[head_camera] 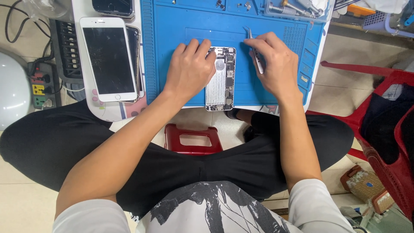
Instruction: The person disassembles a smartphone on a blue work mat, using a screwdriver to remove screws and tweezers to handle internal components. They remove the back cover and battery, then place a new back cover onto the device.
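Opened silver phone chassis (220, 80) lies on blue silicone work mat (172, 26), mat on white bench (82, 8). Left hand (189, 69) rests on chassis's left edge; right hand (274, 64), holding metal tweezers (254, 51), just right. White cracked-screen smartphone (108, 58) left of mat.

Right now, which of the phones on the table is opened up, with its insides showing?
The opened phone lying on the blue mat, under the left hand. Its circuitry is exposed, while the white phone to its left off the mat lies screen-up.
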